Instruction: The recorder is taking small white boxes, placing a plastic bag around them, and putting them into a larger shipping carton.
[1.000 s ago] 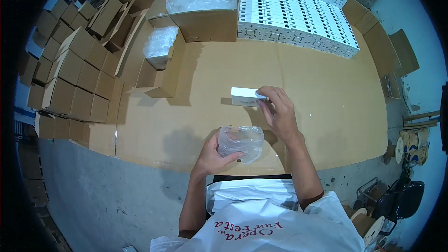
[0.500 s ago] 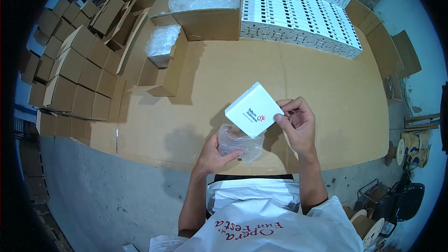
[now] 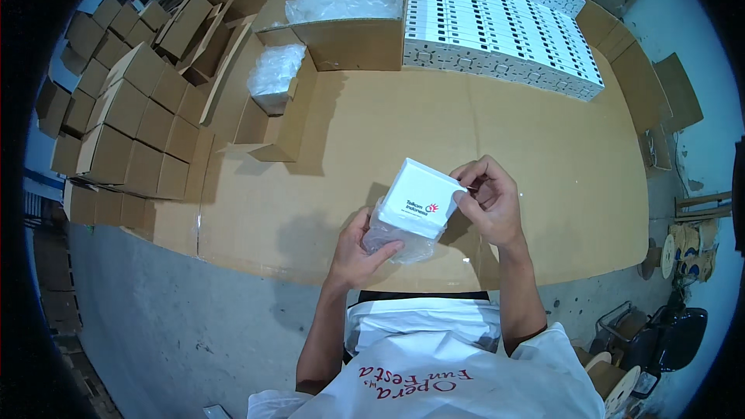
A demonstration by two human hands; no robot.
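My left hand is closed round a clear plastic bag, thumb in front. A flat white square box with dark print and a small red mark sits tilted with its lower part inside the bag's mouth. At the box's right corner, my right hand pinches it between thumb and fingers. The bag hides the box's lower edge. Both hands are above the near part of the cardboard-covered table.
An open carton with plastic-wrapped pieces stands at left. Behind it, a larger carton holds clear bags. White patterned trays of several slim units lie far right. Brown boxes are stacked at the left edge.
The white box has moved down and slightly left, deeper into the plastic bag. My left hand has raised the bag around it, while my right hand still pinches the box's corner.
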